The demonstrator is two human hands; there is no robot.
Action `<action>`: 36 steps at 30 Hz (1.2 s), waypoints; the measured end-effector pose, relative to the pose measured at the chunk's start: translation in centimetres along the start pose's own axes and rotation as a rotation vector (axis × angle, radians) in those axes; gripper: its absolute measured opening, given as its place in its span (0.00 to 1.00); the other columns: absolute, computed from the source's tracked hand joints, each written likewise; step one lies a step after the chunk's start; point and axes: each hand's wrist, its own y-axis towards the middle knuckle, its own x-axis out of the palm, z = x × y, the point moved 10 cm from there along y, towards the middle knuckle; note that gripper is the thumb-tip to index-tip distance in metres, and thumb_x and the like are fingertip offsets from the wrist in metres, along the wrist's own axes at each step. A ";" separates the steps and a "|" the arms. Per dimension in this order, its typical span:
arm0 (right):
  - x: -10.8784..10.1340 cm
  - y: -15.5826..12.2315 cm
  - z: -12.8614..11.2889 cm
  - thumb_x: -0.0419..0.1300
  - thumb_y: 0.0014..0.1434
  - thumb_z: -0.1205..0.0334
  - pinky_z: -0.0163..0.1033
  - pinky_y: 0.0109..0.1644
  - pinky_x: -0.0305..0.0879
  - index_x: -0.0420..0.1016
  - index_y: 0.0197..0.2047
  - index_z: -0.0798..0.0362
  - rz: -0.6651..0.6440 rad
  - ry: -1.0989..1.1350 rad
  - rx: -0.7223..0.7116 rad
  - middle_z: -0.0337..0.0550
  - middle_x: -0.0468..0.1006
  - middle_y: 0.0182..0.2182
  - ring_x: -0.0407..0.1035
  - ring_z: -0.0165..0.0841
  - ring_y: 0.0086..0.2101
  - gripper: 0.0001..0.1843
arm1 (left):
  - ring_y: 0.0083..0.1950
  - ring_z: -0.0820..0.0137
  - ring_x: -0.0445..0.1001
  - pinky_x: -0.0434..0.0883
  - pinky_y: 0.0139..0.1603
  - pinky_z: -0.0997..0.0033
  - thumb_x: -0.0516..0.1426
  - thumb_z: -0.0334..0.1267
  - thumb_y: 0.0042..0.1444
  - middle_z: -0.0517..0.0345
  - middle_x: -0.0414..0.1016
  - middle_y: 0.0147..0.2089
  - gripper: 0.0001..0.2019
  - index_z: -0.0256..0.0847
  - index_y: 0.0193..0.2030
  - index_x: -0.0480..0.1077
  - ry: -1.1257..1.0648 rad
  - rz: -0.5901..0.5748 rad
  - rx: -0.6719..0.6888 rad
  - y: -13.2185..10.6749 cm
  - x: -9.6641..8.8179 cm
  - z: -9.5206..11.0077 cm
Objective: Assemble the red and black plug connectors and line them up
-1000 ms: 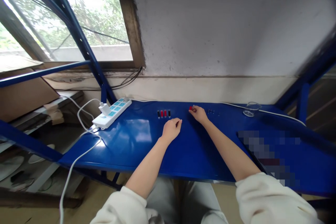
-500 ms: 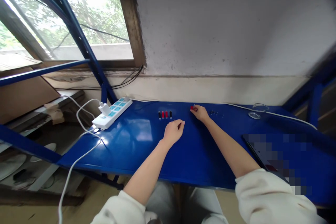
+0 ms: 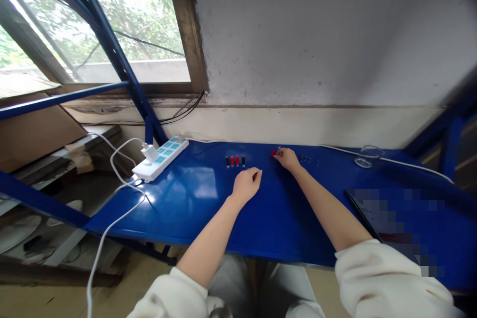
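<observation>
On a glossy blue table (image 3: 194, 198), my left hand (image 3: 246, 183) rests with its fingers curled in; a dark speck shows at the fingertips, too small to name. Just behind it stands a short row of small red and black upright pieces (image 3: 235, 160). My right hand (image 3: 287, 158) reaches farther back and pinches a small red piece (image 3: 274, 151) between its fingertips, close to the table's far edge. A few tiny dark parts (image 3: 306, 159) lie right of that hand.
A white power strip (image 3: 161, 158) with a plugged-in charger and white cable lies at the table's back left. A clear glass dish (image 3: 367, 155) stands at the back right, with a white cable running past it. A dark flat object (image 3: 395, 218) lies near the right.
My left hand has slid a little forward and right. The right hand stays pinched on the red piece at the back. The view has shifted slightly.
</observation>
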 end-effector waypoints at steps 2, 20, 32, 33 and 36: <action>0.0 0.0 0.2 0.59 0.49 0.62 0.32 0.33 0.60 0.73 0.30 0.55 -0.015 -0.017 0.031 0.43 0.75 0.29 0.69 0.31 0.31 0.06 | 0.24 0.72 0.66 0.57 0.25 0.75 0.44 0.43 0.58 0.58 0.69 0.23 0.15 0.41 0.34 0.70 0.019 0.001 -0.012 0.1 -0.1 -0.3; -2.8 -10.7 -6.1 0.52 0.54 0.54 0.36 0.35 0.62 0.71 0.42 0.53 -0.050 0.023 -0.020 0.46 0.76 0.33 0.70 0.36 0.36 0.16 | 0.36 0.62 0.73 0.67 0.37 0.65 0.45 0.40 0.57 0.49 0.73 0.41 0.30 0.47 0.65 0.35 0.362 -0.026 -0.317 0.5 -1.0 -4.2; -2.7 -11.7 -6.8 0.41 0.59 0.49 0.35 0.32 0.59 0.66 0.37 0.52 0.098 0.318 -0.087 0.45 0.74 0.29 0.68 0.34 0.29 0.19 | 0.23 0.77 0.68 0.66 0.28 0.77 0.46 0.34 0.57 0.59 0.71 0.30 0.08 0.40 0.43 0.61 -0.435 0.174 -0.142 1.0 -1.2 -3.4; -2.5 -11.7 -6.5 0.40 0.60 0.47 0.35 0.31 0.58 0.66 0.35 0.51 0.088 0.354 -0.057 0.44 0.74 0.27 0.68 0.33 0.28 0.21 | 0.20 0.79 0.66 0.65 0.25 0.78 0.46 0.34 0.57 0.60 0.71 0.30 0.08 0.39 0.43 0.60 -0.552 0.145 -0.136 1.0 -0.7 -3.1; -1.8 -11.7 -6.6 0.37 0.58 0.42 0.34 0.29 0.57 0.63 0.24 0.51 0.044 0.486 -0.048 0.41 0.70 0.20 0.65 0.31 0.24 0.27 | 0.17 0.81 0.63 0.64 0.21 0.79 0.47 0.36 0.56 0.60 0.70 0.30 0.08 0.38 0.42 0.59 -0.774 0.045 -0.112 1.1 0.8 -2.1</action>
